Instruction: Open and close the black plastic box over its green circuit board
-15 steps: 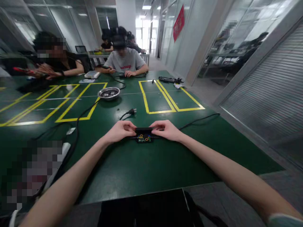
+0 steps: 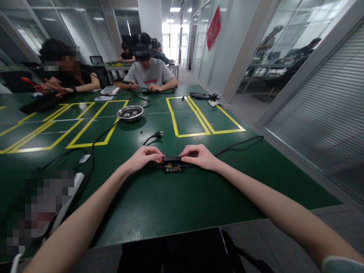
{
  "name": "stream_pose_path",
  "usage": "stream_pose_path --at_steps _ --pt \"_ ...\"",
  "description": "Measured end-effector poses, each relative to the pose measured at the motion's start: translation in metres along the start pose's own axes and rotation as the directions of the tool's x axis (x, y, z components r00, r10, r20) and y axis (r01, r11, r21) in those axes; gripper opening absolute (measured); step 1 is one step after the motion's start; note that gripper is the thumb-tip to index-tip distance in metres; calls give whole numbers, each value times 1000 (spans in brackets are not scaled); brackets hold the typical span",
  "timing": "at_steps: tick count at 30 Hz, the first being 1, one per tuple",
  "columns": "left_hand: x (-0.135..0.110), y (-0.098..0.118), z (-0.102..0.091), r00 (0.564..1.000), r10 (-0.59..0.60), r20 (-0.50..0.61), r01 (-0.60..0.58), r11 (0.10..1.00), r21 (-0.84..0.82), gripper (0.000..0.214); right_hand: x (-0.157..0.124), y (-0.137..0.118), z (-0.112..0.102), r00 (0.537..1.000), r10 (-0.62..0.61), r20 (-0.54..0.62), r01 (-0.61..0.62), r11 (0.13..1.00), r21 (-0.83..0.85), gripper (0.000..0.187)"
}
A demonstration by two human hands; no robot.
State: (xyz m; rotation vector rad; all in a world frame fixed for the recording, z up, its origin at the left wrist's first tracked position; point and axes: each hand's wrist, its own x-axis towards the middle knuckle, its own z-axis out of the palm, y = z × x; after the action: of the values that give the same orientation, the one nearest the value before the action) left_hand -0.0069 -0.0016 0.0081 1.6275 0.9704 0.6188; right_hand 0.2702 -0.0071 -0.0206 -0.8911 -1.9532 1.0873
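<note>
Between my hands is a black plastic cover [image 2: 172, 159], held by its two ends just above and behind an exposed circuit board [image 2: 174, 168]. The board carries coils and small parts and sits in a dark casing on the green table. My left hand [image 2: 143, 157] pinches the cover's left end between thumb and fingers. At the right end, my right hand [image 2: 199, 156] pinches it the same way. A black cable [image 2: 240, 143] runs off to the right from behind my right hand. Beyond my left hand lies a black power plug [image 2: 158, 134].
A metal bowl [image 2: 130, 113] with small metal parts stands ahead to the left. Yellow tape [image 2: 194, 134] marks rectangles on the green table [image 2: 136, 216]. A black tripod-like object [image 2: 203, 96] lies at the far right. Two people [image 2: 153, 72] work across the table.
The cover has tipped and come down slightly toward the circuit board, its face now showing narrower. Both my hands keep their pinch at its ends.
</note>
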Motion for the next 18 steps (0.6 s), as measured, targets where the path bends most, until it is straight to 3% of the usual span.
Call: stream_pose_path --at_steps 8,13,18 --pt "0 -4 9 996 85 -34 -82 992 101 28 -3 -12 -2 959 -251 133 268 953 -140 15" --pt "-2 1 9 998 55 33 -59 985 160 28 -4 -13 -2 931 -296 215 347 900 -264 10" --pt "-1 1 10 996 85 31 -91 961 261 29 -4 -12 3 911 -311 271 401 821 -406 7"
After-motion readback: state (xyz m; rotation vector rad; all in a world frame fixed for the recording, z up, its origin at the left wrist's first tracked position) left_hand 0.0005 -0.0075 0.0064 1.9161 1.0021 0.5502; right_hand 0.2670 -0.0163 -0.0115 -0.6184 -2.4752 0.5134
